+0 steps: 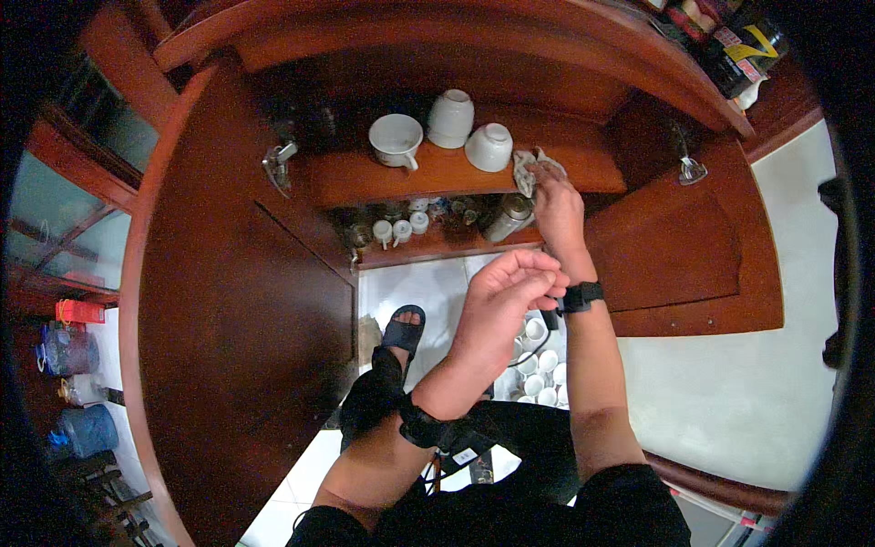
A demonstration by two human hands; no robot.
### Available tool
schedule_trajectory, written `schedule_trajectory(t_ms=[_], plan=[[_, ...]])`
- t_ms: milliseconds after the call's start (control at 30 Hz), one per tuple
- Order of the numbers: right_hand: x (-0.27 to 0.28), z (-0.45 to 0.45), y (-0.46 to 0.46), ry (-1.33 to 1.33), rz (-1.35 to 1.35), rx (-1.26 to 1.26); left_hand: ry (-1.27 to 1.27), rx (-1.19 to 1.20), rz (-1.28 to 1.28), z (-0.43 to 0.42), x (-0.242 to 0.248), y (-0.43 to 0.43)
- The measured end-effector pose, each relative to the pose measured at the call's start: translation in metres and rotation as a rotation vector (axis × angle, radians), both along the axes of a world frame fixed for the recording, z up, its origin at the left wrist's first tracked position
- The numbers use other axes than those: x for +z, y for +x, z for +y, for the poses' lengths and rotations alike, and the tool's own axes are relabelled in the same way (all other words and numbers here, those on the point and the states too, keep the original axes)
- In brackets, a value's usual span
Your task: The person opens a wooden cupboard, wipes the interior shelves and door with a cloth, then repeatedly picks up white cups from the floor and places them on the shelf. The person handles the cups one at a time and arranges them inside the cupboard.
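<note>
My right hand [557,198] presses a crumpled pale cloth [525,171] against the upper wooden shelf [437,183] of an open cabinet. Just left of the cloth, a white cup [489,147] stands upside down. Behind it are stacked white cups [451,118], also inverted. A larger white cup with a handle [396,140] is further left, near the shelf's front. My left hand [509,294] hovers in front of the cabinet by my right wrist, its fingers curled towards the thumb, with nothing visible in it.
On the lower shelf are small white cups [402,231] and a metal can or canister [509,217]. Open cabinet doors flank me, left [246,328] and right [677,253]. Many white cups [547,361] are low down beneath my arms. Large plastic water bottles [85,431] are at far left.
</note>
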State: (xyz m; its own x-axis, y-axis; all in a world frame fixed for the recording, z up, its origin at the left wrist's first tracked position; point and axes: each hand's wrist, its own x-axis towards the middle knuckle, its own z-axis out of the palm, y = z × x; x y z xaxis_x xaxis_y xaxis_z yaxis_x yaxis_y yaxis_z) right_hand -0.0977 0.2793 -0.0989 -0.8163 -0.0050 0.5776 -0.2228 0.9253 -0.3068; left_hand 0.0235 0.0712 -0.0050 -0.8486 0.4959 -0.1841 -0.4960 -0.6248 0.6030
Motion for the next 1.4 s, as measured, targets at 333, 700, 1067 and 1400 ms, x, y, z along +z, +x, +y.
schedule_trajectory(t_ms=[333,700,1067,1400], plan=[[0.000,0.028,-0.129,0.143,-0.364,-0.244,-0.055,0.040,-0.032,-0.009,0.003,-0.007],[0.002,0.024,-0.017,0.073,-0.166,-0.059,-0.042,0.020,-0.030,-0.009,0.000,-0.002],[-0.014,0.113,-0.092,0.265,-0.263,-0.449,-0.015,0.075,-0.008,-0.020,0.005,-0.010],[0.048,-0.010,0.055,-1.030,-0.367,-0.029,-0.005,0.078,-0.008,-0.013,0.001,-0.013]])
